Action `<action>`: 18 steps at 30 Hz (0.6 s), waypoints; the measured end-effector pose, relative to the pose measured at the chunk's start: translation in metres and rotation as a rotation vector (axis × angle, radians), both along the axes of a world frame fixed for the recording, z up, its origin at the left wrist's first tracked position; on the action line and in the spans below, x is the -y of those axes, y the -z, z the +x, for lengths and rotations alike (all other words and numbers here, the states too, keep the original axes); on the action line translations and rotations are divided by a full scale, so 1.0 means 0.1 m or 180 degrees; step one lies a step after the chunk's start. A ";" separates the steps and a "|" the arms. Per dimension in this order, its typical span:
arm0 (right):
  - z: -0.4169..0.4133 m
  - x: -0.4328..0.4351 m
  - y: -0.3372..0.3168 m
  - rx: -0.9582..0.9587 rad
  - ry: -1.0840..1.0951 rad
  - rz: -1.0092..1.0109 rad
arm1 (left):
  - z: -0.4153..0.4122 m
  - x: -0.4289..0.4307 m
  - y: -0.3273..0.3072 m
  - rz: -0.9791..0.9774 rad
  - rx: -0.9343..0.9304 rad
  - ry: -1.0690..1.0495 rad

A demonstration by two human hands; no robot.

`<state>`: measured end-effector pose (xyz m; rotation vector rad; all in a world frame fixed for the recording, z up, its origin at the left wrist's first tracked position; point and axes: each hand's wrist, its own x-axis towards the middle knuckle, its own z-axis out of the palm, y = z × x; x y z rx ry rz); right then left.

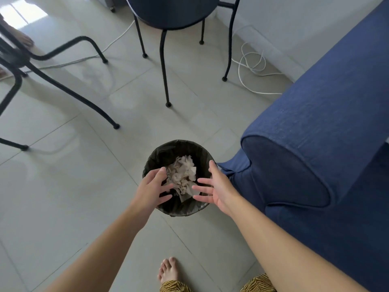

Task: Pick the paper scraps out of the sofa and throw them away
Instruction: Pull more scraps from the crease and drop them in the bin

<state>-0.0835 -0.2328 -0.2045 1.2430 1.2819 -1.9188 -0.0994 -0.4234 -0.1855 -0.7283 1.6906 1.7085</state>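
Note:
A small round bin (166, 149) with a black liner stands on the tiled floor beside the blue sofa (311, 148). Crumpled white and beige paper scraps (183, 175) lie piled inside it. My left hand (152, 189) hovers over the bin's left rim with fingers spread and nothing in it. My right hand (216, 188) hovers over the right rim, palm turned inward, fingers apart, also holding nothing. The sofa's seat is out of view, so only its rounded armrest and side show.
A dark chair (168, 15) with thin black legs stands beyond the bin. More black legs (63, 89) cross the floor at left. A white cable (250, 66) loops near the wall. My bare foot (168, 270) is just behind the bin.

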 end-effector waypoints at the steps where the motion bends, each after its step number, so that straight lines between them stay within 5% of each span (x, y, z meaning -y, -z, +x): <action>1: 0.01 -0.03 -0.12 -0.0060 0.0009 -0.0007 | -0.01 -0.06 -0.08 0.0017 -0.0043 0.0001; 10: 0.34 -0.80 -1.61 -0.1070 -0.0321 0.0219 | -0.08 -1.03 -1.23 0.0406 -0.0879 0.0130; 18: 0.92 -2.95 -2.49 -0.1455 0.0622 0.0849 | -0.11 -3.24 -2.17 0.0870 -0.1448 0.1242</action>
